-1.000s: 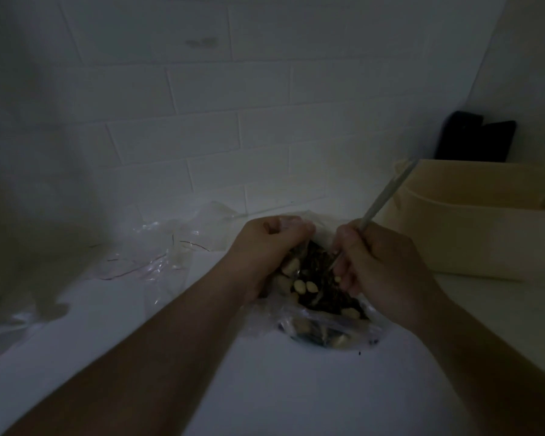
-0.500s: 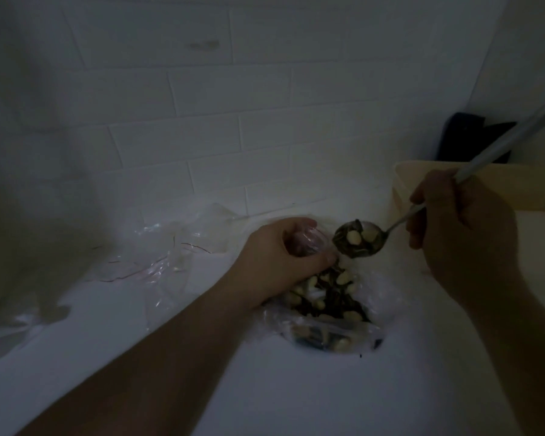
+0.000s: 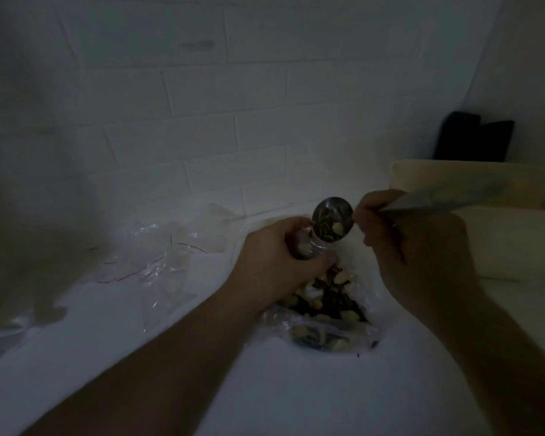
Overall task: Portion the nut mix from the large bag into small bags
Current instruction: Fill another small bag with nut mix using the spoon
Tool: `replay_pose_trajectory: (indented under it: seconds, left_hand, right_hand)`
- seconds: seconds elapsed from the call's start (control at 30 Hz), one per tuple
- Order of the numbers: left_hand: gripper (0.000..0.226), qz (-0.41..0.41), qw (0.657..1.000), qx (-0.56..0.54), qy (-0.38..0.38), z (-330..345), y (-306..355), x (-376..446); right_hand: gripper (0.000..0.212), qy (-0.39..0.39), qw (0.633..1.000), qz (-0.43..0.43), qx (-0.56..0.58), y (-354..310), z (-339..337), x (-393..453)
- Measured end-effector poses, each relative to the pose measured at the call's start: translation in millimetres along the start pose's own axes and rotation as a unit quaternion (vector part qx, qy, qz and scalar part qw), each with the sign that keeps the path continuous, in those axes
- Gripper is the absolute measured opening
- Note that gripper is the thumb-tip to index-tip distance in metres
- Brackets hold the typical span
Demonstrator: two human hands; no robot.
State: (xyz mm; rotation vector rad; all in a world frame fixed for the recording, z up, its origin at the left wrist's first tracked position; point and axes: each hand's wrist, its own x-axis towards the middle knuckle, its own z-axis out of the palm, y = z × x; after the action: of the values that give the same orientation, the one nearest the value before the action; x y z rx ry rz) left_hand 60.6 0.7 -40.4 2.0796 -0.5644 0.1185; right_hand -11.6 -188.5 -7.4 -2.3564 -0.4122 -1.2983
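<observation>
White counter [image 3: 280, 398], right hand [image 3: 422, 247] gripping loaded spoon [image 3: 332, 219] (left hand [image 3: 274, 262] clutching small bag [image 3: 306, 247]).

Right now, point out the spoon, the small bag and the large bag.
spoon [image 3: 332, 219]: head view, on the bowl, loaded with nut mix.
small bag [image 3: 306, 248]: head view, on the clear plastic gripped by the left hand.
large bag [image 3: 324, 333]: head view, on the near plastic wall over the nuts.

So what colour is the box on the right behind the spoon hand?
Cream or pale beige, plain, no pattern; the box shows in the dim head view.
</observation>
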Motion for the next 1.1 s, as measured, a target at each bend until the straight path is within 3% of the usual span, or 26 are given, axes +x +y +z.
replay_pose_trajectory:
  seconds: [0.13, 0.23, 0.33, 0.5, 0.63, 0.77, 0.87, 1.0, 1.1]
  left_hand:
    - [0.047, 0.0, 1.0, 0.001, 0.01, -1, 1, 0]
    - [0.043, 0.008, 1.0, 0.013, 0.014, 0, 1, 0]
    - [0.047, 0.004, 1.0, 0.01, 0.013, 0, -1, 0]
    - [0.044, 0.0, 1.0, 0.008, 0.009, -1, -3, 1]
    - [0.059, -0.011, 1.0, 0.007, 0.003, -5, -5, 3]
    - [0.023, 0.002, 0.998, 0.03, -0.057, -21, -5, 6]
    - [0.023, 0.035, 0.994, 0.07, -0.08, -33, -8, 10]
    - [0.049, 0.015, 0.995, 0.08, -0.063, -45, -14, 16]
    - [0.04, -0.008, 0.998, -0.007, -0.068, -46, -16, 16]
  right_hand:
    - [0.056, 0.015, 0.999, -0.045, -0.001, -2, 5, -2]
    - [0.049, 0.013, 0.999, -0.023, 0.024, -6, 6, -3]
    - [0.048, 0.023, 0.997, -0.072, 0.011, 1, 9, -5]
    - [0.049, 0.029, 0.997, 0.008, 0.068, 11, 13, -10]
    - [0.033, 0.034, 0.99, 0.039, 0.128, 14, 7, -6]
    - [0.027, 0.022, 0.992, 0.039, 0.117, 13, -3, -3]
    - [0.006, -0.045, 0.995, -0.004, 0.093, 12, -6, -1]
    - [0.007, -0.177, 0.966, -0.015, 0.188, 21, 10, -10]
    - [0.018, -0.251, 0.956, -0.07, 0.133, 28, 16, -16]
